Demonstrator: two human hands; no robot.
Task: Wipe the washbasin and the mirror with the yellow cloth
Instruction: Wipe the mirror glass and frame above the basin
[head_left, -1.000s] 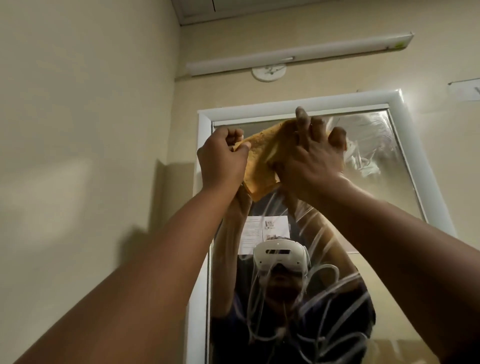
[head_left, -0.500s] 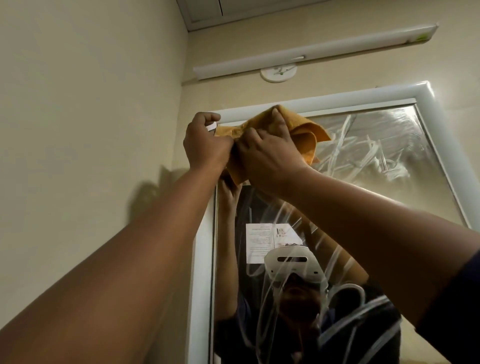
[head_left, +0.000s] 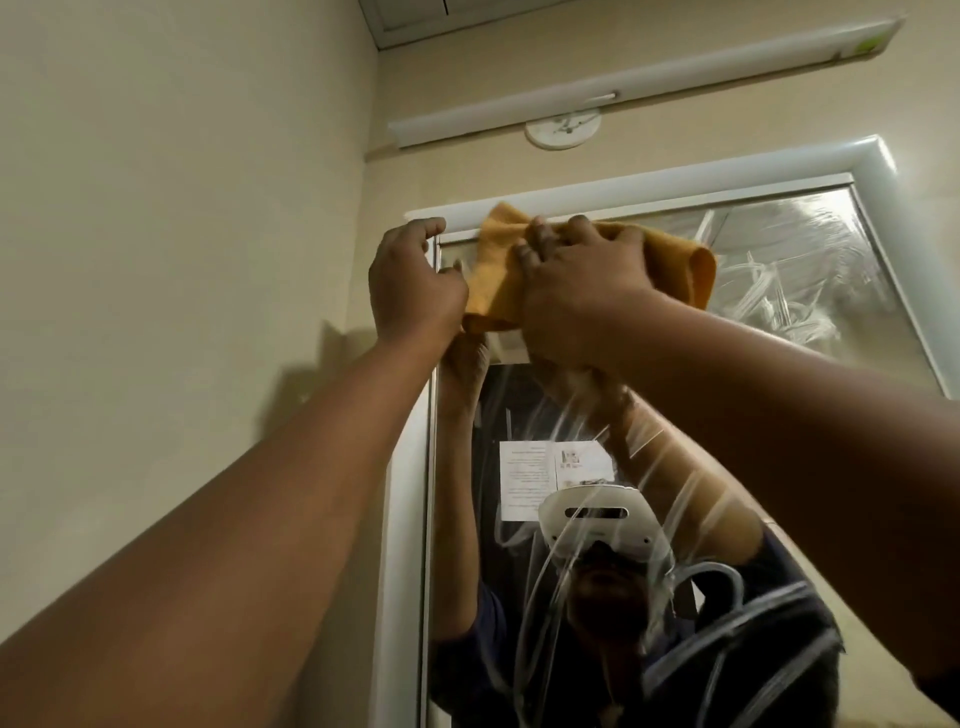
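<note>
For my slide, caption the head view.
Both hands press a yellow cloth to the streaked mirror's top-left corner.

Both arms reach up. The left hand (head_left: 413, 283) has curled fingers and pinches the cloth (head_left: 498, 275) edge; the right hand (head_left: 582, 291), just beside it, presses flat on the cloth.

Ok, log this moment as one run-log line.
stage: mirror wipe | right hand: presses yellow cloth on mirror, top left corner | left hand: grips cloth's left edge | glass: streaked | washbasin: out of view
</note>
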